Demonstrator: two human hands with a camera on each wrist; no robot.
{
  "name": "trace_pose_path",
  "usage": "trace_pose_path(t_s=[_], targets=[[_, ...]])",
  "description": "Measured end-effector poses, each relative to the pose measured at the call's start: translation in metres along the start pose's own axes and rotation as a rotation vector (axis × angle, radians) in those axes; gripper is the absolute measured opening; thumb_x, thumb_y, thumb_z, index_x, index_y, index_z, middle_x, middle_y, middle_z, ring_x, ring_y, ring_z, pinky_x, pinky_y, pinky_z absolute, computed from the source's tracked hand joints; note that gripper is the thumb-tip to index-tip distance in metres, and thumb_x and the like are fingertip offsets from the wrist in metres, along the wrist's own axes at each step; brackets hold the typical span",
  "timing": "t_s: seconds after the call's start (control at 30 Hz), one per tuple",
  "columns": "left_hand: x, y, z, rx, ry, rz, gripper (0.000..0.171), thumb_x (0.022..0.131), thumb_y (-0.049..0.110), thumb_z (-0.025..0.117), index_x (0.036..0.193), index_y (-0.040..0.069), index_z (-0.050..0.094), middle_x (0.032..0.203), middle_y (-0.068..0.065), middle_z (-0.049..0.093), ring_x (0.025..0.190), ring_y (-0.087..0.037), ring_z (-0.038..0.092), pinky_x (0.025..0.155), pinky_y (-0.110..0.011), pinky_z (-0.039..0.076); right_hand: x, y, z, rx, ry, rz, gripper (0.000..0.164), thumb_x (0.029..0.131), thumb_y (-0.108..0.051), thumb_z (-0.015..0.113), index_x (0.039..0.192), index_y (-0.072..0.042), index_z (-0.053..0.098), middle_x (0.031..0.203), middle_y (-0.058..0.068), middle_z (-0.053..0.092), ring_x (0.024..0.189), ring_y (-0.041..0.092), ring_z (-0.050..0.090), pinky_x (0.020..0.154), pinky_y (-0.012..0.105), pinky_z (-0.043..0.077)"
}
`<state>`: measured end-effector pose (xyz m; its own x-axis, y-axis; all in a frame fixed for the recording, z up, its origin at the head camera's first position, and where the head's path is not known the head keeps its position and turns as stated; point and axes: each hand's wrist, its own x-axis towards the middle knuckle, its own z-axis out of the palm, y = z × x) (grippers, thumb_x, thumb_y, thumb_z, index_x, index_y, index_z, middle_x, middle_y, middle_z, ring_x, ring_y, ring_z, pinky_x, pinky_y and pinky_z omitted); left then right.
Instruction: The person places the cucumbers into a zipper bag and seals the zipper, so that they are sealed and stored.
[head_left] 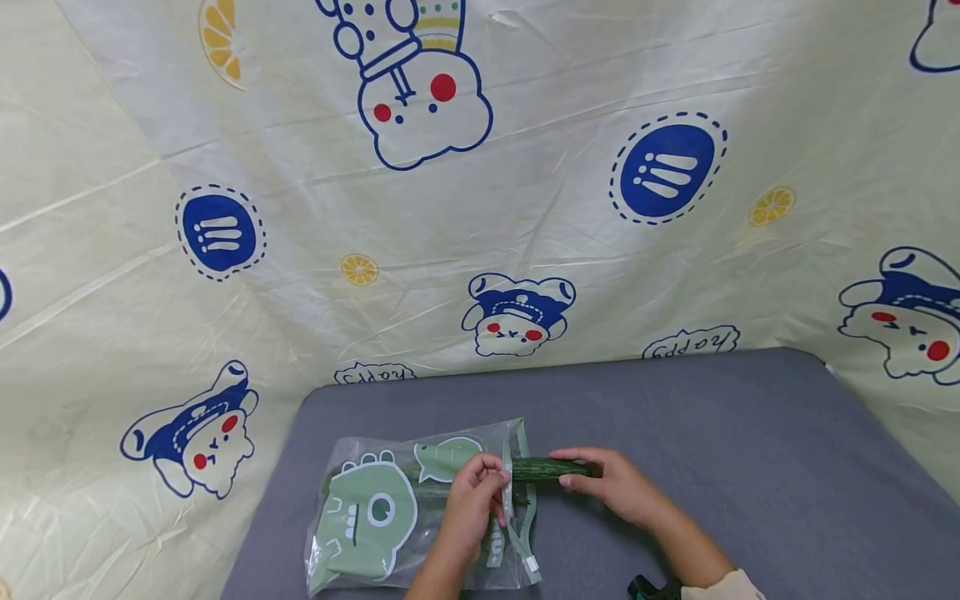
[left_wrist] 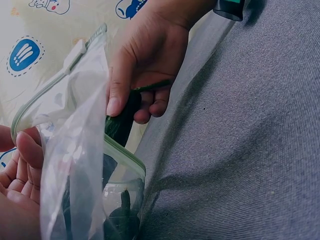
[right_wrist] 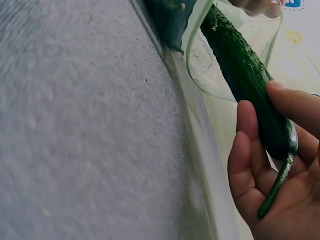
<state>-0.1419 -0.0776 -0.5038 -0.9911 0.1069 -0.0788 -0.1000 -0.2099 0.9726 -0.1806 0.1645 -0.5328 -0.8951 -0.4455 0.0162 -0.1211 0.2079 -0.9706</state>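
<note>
A clear zip bag [head_left: 427,550] printed with green cartoon figures lies on the grey table, its mouth toward the right. My left hand [head_left: 474,498] pinches the rim of that mouth between thumb and fingers. My right hand [head_left: 611,483] grips a dark green cucumber [right_wrist: 245,75] near its stem end, thumb on one side and fingers on the other. The cucumber's far end reaches through the open mouth into the bag. The thin stem [right_wrist: 274,192] points back over the right palm. Inside the bag, another cucumber [left_wrist: 124,215] with a short stem shows through the plastic.
The grey cloth-covered table [head_left: 720,442] extends behind and to the right of the bag. A patterned plastic sheet [head_left: 525,200] hangs behind it. The bag's zip slider [head_left: 532,564] sits at the near corner of the mouth. A dark wrist device [head_left: 652,588] is on the right forearm.
</note>
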Motion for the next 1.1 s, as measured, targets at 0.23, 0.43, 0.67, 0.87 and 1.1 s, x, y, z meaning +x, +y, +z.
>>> trace_pose_path(t_s=[0.23,0.43,0.67,0.87,1.1], targets=[[0.0,0.0,-0.001,0.014,0.006,0.013,0.028,0.09,0.003,0.06,0.107,-0.016,0.049,0.068,0.007,0.051,0.049,-0.005,0.046,0.039,-0.017,0.04,0.008,-0.003,0.011,-0.003,0.026,-0.026,0.045,0.093,-0.018,0.072,0.133,0.001,0.062,0.131,0.022,0.065,0.098,0.002,0.064,0.079,0.019,0.056],[0.0,0.0,-0.001,0.019,0.009,-0.002,0.028,0.089,0.004,0.06,0.105,-0.016,0.049,0.067,0.006,0.051,0.049,-0.005,0.046,0.038,-0.016,0.039,0.015,-0.005,0.025,0.015,0.028,-0.037,0.041,0.092,-0.014,0.073,0.129,0.001,0.064,0.126,0.024,0.065,0.096,0.002,0.064,0.08,0.018,0.055],[0.001,0.0,-0.001,0.018,0.009,-0.015,0.029,0.088,0.003,0.06,0.106,-0.017,0.049,0.068,0.005,0.051,0.049,-0.006,0.047,0.039,-0.016,0.039,0.019,-0.006,0.037,0.014,0.092,0.0,0.04,0.092,-0.018,0.073,0.129,-0.003,0.064,0.129,0.02,0.064,0.102,0.004,0.064,0.081,0.019,0.055],[0.001,-0.001,-0.001,0.013,0.011,-0.014,0.029,0.088,0.003,0.06,0.105,-0.017,0.048,0.068,0.005,0.051,0.049,-0.006,0.046,0.038,-0.016,0.039,0.016,-0.002,0.037,0.116,0.061,-0.059,0.041,0.096,-0.002,0.06,0.136,0.004,0.058,0.133,0.03,0.054,0.104,0.011,0.067,0.089,0.023,0.06],[0.001,0.0,-0.001,0.009,0.009,-0.012,0.029,0.088,0.004,0.06,0.105,-0.016,0.049,0.067,0.006,0.051,0.049,-0.006,0.046,0.039,-0.017,0.04,0.015,0.003,0.031,0.188,0.034,-0.064,0.043,0.097,-0.001,0.06,0.137,0.012,0.052,0.134,0.035,0.055,0.105,0.014,0.072,0.091,0.025,0.06]])
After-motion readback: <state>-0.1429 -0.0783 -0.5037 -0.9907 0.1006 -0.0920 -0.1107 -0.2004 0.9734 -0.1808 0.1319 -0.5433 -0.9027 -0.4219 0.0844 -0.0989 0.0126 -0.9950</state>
